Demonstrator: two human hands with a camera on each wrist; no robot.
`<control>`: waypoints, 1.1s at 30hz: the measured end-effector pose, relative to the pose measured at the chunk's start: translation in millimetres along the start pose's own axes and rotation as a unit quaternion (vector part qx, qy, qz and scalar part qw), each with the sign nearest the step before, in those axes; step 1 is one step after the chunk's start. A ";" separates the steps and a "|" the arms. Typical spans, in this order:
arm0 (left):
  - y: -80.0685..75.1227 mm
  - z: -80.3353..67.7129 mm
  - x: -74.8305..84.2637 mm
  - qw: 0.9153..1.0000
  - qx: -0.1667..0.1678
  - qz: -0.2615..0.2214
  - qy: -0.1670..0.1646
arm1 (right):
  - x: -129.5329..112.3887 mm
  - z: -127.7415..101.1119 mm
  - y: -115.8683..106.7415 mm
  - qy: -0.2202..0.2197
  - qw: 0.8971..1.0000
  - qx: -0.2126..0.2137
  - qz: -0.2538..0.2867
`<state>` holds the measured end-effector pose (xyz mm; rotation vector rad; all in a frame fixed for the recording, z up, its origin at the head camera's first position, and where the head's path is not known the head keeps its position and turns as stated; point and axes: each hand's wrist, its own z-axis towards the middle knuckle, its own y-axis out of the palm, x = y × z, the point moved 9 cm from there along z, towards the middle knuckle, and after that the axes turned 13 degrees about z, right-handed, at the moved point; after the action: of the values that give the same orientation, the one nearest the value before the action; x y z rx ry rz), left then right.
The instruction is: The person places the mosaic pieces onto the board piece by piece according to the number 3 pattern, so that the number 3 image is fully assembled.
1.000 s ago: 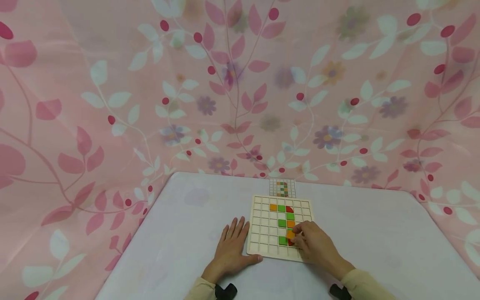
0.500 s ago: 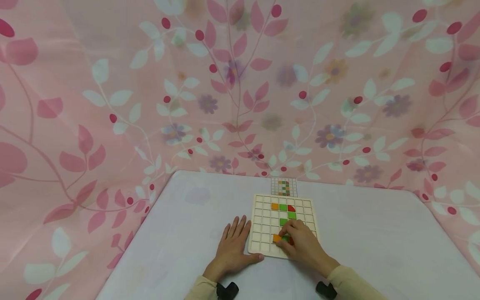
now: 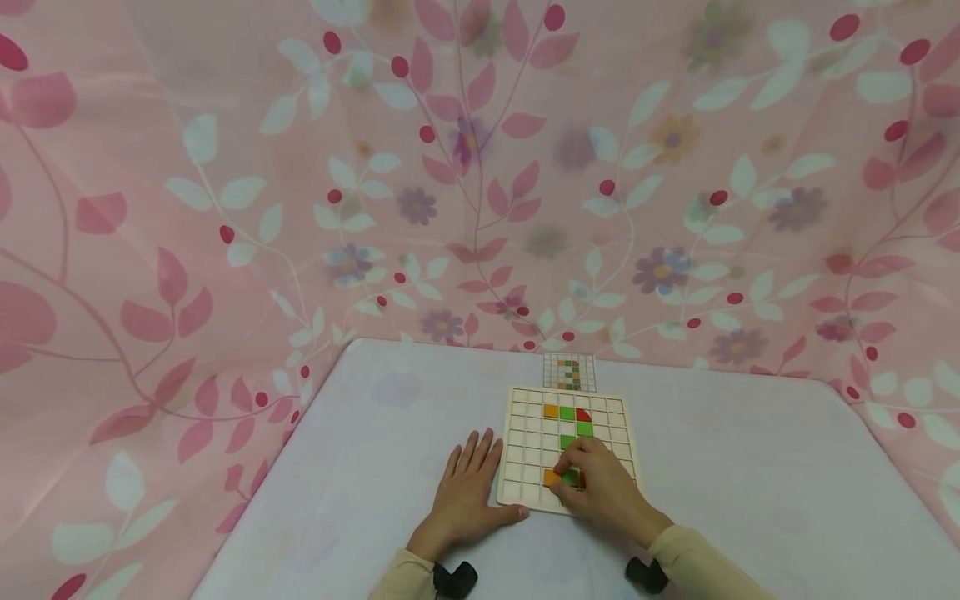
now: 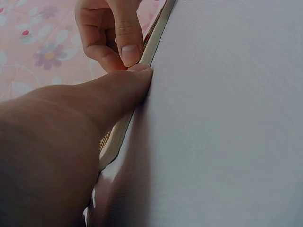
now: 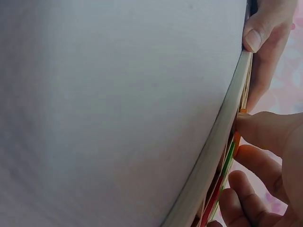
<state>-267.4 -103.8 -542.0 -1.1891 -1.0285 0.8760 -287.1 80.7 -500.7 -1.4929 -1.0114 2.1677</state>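
On the board (image 3: 525, 467), right hand (image 3: 603, 492) has slid its pinched orange tile (image 3: 552, 477) leftward, left hand (image 3: 465, 492) flat, fingers apart.

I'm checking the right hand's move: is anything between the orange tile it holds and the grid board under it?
Nothing visible. The right hand pinches the orange tile directly over the grid board, near its front edge; a green tile sits beside it. The left hand rests flat at the board's left edge.

looks like a makeshift recording setup at home, just a white table (image 3: 750, 467) boxed in by pink floral curtains (image 3: 225, 208) hung all the way around
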 end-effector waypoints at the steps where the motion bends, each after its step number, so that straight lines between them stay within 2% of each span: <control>1: -0.9 0.0 0.0 1.000 0.002 -0.001 0.000 | -0.6 0.7 -0.3 0.000 1.000 -0.001 0.000; 8: -4.4 1.1 0.2 1.000 0.015 0.001 0.005 | -4.9 4.7 -4.5 0.001 1.000 -0.005 0.003; 18: -3.7 1.8 -2.4 1.000 0.007 0.009 0.000 | -5.1 7.1 -2.2 -0.004 1.000 -0.004 0.006; 25: -0.1 0.9 -1.4 1.000 0.000 0.005 -0.001 | -0.9 7.1 -2.0 0.014 1.000 0.019 -0.019; 33: 0.9 -0.8 0.2 1.000 0.000 0.005 0.000 | 0.4 8.5 -2.9 0.037 0.999 0.013 0.008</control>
<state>-266.6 -103.7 -542.9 -1.1955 -1.0243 0.8834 -295.3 79.9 -497.2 -1.5614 -0.9482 2.1116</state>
